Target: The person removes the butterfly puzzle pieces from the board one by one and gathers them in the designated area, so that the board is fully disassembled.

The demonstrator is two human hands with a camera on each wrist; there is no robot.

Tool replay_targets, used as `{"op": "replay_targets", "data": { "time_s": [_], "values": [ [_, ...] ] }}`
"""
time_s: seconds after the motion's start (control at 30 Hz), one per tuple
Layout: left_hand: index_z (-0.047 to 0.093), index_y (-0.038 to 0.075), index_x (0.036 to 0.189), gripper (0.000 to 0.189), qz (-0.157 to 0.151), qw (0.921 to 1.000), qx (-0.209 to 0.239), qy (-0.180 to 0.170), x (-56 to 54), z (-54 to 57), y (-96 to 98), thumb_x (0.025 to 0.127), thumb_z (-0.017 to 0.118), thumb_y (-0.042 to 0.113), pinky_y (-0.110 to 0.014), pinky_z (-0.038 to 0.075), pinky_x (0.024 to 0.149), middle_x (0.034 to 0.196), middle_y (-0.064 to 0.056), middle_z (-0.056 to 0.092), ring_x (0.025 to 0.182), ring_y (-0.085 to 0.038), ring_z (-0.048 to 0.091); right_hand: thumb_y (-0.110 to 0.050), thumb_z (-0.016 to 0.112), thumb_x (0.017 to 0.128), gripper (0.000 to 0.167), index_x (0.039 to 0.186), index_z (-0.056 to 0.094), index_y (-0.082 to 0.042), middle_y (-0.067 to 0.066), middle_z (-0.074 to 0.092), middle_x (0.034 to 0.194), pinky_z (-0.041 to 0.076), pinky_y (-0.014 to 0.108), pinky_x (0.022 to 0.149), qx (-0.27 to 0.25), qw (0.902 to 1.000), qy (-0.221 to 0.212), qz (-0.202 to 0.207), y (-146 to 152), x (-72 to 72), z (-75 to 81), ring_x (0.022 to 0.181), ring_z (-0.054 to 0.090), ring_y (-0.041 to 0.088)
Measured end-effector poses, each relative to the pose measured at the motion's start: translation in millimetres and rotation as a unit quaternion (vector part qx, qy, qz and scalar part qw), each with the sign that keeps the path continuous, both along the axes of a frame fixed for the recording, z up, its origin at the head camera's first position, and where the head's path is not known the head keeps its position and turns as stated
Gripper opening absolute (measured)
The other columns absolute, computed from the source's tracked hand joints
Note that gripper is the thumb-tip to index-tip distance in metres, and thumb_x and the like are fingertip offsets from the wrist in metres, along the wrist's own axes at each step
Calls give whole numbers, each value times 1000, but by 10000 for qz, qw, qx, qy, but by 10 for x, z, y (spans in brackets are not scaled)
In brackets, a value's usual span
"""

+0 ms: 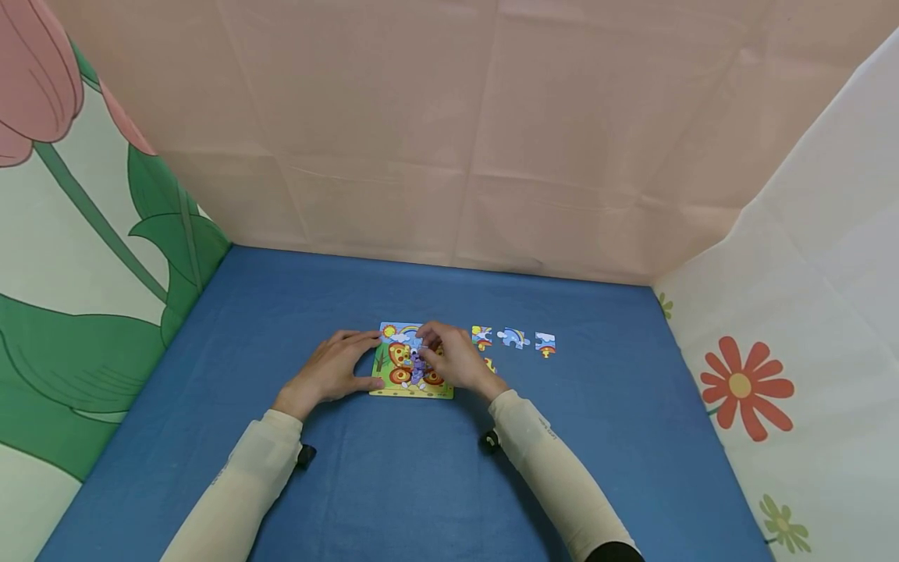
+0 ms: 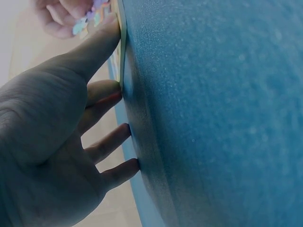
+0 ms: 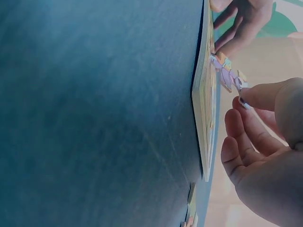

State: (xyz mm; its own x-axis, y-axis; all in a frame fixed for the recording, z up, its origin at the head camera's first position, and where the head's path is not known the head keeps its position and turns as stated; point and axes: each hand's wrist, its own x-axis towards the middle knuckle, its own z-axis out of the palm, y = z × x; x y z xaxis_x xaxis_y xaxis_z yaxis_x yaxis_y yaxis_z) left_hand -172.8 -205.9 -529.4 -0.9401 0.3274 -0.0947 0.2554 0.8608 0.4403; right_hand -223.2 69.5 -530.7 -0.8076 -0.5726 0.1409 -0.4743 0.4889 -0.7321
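A colourful jigsaw puzzle board (image 1: 410,394) lies flat on the blue table, printed with a sun, a rainbow and a butterfly-like figure. My left hand (image 1: 335,367) rests at its left side, thumb and index finger touching the edge; in the left wrist view the other fingertips touch the cloth. Above the board, my right hand (image 1: 453,357) pinches a purple puzzle piece (image 3: 228,78) between thumb and fingers. The right wrist view shows that piece tilted, its lower end at the board's surface; whether it touches cannot be told.
Several loose puzzle pieces (image 1: 513,337) lie right of the board, one partly behind my right hand. Blue cloth (image 1: 393,484) covers the table. A beige sheet (image 1: 449,156) stands behind, with flower-printed sheets (image 1: 808,312) at both sides.
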Motion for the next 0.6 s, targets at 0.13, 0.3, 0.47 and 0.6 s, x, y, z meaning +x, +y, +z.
{"op": "replay_targets", "data": {
  "time_s": [0.13,0.3,0.47,0.6],
  "values": [
    [56,9,167,87,-4,10000,10,-15,-1,5,0,97,90,47,-79,42,125,177,-17,50,159,-50,46,-10,74,110,23,132,75,-4,8,79,106,61,32,84,-88,9999,-112,-68,7,-3,-15,94,74,17],
    [57,8,167,86,0,10000,12,3,2,10,3,97,90,47,-79,42,125,177,-17,51,159,-51,46,-9,74,110,21,131,75,-5,6,78,102,58,30,80,-147,9997,-155,-75,18,-7,-33,88,72,13],
    [56,9,167,86,29,10000,-25,-14,-1,3,6,98,90,47,-78,42,125,177,-17,50,159,-51,46,-9,75,109,23,131,75,-4,8,79,102,58,27,79,-263,9994,-179,-149,36,-1,-21,87,71,12],
    [55,9,168,87,30,10000,-59,-31,-4,1,11,98,89,49,-78,42,125,178,-16,49,159,-50,46,-9,77,107,25,131,76,-1,10,80,101,56,25,76,-421,9986,-171,-265,76,5,-6,84,69,12]
  ]
}}
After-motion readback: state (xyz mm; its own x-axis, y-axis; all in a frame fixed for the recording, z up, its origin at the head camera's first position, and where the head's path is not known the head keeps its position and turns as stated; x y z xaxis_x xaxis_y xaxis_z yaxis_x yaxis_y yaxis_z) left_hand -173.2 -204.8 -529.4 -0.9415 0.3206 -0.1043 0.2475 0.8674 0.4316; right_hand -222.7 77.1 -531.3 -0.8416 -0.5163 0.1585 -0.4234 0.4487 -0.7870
